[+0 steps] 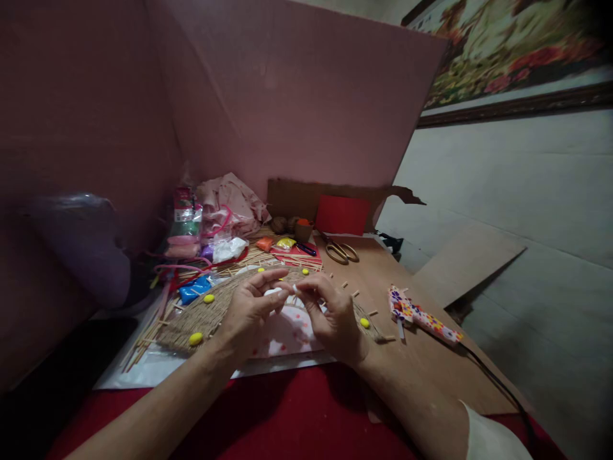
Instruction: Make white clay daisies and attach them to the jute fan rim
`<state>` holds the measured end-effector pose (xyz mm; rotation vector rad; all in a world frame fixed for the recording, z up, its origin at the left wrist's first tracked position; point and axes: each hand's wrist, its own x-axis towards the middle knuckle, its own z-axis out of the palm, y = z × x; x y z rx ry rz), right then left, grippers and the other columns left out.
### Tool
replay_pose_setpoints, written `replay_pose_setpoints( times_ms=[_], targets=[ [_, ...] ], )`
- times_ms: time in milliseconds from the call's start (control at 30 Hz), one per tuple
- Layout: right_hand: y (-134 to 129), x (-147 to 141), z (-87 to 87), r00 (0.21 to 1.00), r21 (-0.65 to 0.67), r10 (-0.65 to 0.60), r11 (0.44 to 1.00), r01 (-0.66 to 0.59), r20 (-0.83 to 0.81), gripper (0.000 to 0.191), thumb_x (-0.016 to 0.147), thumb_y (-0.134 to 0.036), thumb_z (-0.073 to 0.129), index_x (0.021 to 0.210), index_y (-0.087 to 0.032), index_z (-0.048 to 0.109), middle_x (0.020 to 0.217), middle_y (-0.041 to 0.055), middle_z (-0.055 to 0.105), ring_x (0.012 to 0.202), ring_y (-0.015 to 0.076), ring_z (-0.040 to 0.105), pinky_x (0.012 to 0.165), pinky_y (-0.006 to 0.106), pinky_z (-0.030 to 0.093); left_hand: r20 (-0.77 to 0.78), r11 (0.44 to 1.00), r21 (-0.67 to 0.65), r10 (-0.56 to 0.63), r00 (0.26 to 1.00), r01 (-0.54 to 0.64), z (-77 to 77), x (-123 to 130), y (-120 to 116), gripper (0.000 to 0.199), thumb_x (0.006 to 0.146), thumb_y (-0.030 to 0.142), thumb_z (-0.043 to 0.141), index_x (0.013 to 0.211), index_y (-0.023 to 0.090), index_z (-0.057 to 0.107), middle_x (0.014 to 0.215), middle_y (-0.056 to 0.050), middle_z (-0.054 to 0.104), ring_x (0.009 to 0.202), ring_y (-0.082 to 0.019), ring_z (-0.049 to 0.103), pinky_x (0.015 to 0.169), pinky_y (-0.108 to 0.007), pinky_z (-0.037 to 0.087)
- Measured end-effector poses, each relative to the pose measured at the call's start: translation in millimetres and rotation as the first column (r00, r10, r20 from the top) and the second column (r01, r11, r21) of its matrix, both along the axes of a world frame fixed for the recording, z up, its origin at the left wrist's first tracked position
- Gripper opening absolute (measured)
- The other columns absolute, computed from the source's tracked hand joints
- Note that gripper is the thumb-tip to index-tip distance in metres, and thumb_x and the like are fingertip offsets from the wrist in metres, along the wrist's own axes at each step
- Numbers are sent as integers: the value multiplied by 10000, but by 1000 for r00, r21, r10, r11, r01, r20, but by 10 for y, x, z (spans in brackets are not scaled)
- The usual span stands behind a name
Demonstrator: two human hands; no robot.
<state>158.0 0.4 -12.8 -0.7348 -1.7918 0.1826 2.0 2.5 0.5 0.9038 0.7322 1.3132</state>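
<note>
My left hand point(251, 310) and my right hand point(335, 316) meet fingertip to fingertip above a half-round woven piece point(225, 306). Between their pinched fingers is a small white piece point(295, 290), perhaps soft clay; the fingers partly cover it. The woven piece is wound in brown twine over thin sticks whose ends poke out along its curved edge. Yellow dots, one a yellow oval point(196, 338) at the left, sit along this band. White fabric with pink spots point(287, 332) fills its middle, below my hands.
Gold-handled scissors point(341, 251) lie behind on brown cardboard point(368, 275). A flower-patterned glue gun point(426, 316) with a black cord rests at the right. Clay packets point(184, 230), a blue packet point(195, 289) and crumpled pink cloth point(232, 201) crowd the back left. Red cloth point(287, 415) covers the front.
</note>
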Motion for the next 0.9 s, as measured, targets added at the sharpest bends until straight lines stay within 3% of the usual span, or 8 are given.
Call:
replay_pose_setpoints(
  times_ms=[200, 467, 900],
  targets=[
    [-8, -4, -16, 997, 36, -47, 998, 49, -54, 104, 875, -123, 525, 933, -192, 577, 835, 37, 603, 778, 155, 577, 686, 290, 489, 23, 998, -63, -9, 1000, 10, 15, 31, -3, 399, 540, 115, 821, 920, 136, 701, 661, -12, 685, 564, -72, 565, 519, -170, 397],
    [-12, -18, -35, 999, 101, 36, 994, -40, 40, 162, 863, -69, 521, 958, -193, 564, 869, 42, 619, 827, 156, 579, 732, 304, 495, -3, 998, -57, 20, 1000, -20, 21, 24, 6, 410, 506, 114, 827, 894, 124, 697, 637, -9, 686, 535, -67, 563, 501, -166, 391],
    [-24, -3, -22, 999, 134, -21, 991, 17, 33, 167, 862, -60, 508, 952, -193, 557, 857, 45, 604, 808, 161, 566, 707, 303, 490, -16, 998, -51, 40, 999, -40, 26, 18, -1, 451, 496, 106, 820, 918, 107, 661, 637, -33, 711, 531, -86, 590, 489, -170, 401]
  ],
)
